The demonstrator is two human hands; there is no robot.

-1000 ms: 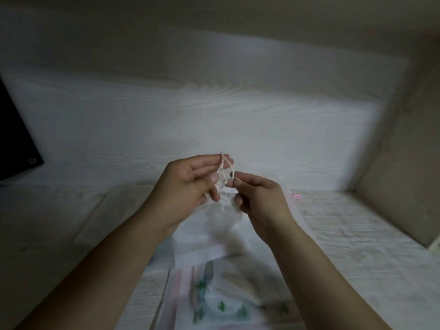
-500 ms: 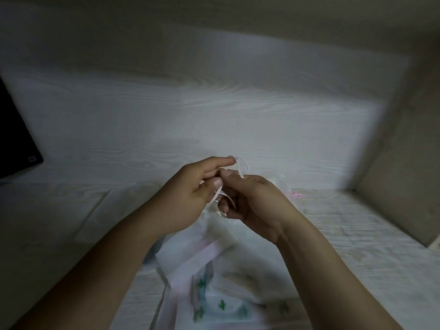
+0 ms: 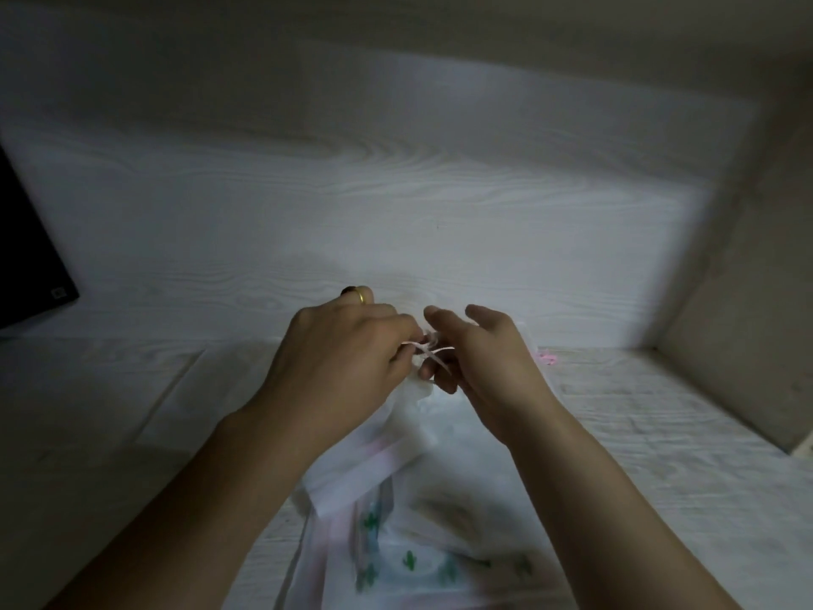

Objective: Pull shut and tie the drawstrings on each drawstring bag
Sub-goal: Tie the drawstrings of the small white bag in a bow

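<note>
Above the whitewashed wood-grain table (image 3: 660, 433), the left hand (image 3: 343, 367) and right hand (image 3: 488, 367) pinch the thin white drawstrings (image 3: 433, 352) of a small translucent white drawstring bag (image 3: 396, 438). Nearer the viewer on that table lie flat bags printed with green cacti (image 3: 409, 561).

A pale counter (image 3: 660, 433) with a whitewashed wood grain spreads under dim light. Behind it stands a white wood-grain back panel (image 3: 396, 204), and a beige side wall (image 3: 756, 301) closes the right. At the far left edge leans a dark flat screen (image 3: 26, 257), partly cut off.
</note>
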